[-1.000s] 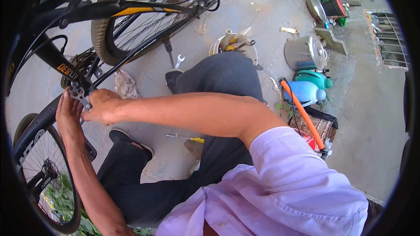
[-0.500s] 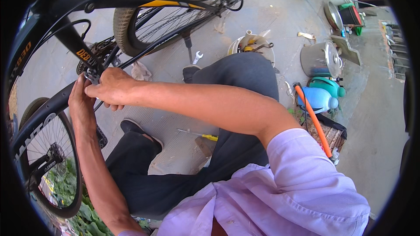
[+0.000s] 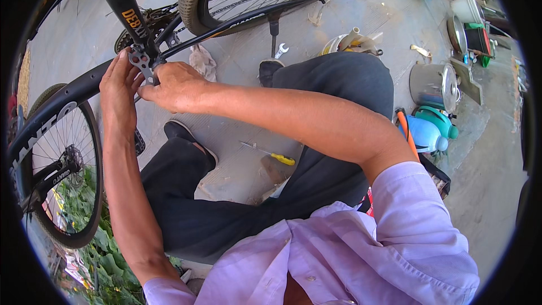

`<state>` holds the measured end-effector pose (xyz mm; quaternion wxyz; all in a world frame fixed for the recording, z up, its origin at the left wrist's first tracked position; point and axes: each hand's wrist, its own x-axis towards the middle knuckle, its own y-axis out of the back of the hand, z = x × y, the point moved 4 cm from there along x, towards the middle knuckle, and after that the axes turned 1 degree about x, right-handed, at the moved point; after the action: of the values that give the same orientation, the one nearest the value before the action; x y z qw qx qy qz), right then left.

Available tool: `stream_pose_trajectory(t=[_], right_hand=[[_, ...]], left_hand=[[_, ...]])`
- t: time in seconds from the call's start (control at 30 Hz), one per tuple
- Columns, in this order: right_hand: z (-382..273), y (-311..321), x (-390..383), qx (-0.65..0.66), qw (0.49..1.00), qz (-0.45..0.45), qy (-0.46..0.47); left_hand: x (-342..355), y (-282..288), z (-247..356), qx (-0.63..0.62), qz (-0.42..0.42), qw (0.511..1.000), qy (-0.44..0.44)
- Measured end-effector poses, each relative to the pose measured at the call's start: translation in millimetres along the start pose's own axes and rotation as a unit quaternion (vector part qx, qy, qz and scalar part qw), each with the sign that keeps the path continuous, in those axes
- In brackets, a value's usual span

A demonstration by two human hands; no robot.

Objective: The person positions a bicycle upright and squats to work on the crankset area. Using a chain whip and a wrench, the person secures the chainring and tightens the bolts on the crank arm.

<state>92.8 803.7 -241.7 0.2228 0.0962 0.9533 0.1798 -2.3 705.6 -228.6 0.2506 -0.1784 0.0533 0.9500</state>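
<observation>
Metal bracket (image 3: 138,59) between both hands' fingers (image 3: 148,91) (at bicycle frame (image 3: 68,93))

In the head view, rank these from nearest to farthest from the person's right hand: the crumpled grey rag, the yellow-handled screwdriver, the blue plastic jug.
From the right hand:
1. Crumpled grey rag, on the concrete just beyond it.
2. Yellow-handled screwdriver, on the ground between the legs.
3. Blue plastic jug, far right, past the knee.
</observation>
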Motion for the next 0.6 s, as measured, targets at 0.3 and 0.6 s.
stream_pose_trajectory(t=[0.3,0.6], right_hand=[[-13,10,-3,0.104,0.99,-0.084,-0.043],[-10,12,-3,0.142,0.988,-0.061,-0.03]], left_hand=[[6,4,0,0.008,-0.008,1.0,-0.003],[12,5,-6,0.032,-0.025,0.999,0.01]])
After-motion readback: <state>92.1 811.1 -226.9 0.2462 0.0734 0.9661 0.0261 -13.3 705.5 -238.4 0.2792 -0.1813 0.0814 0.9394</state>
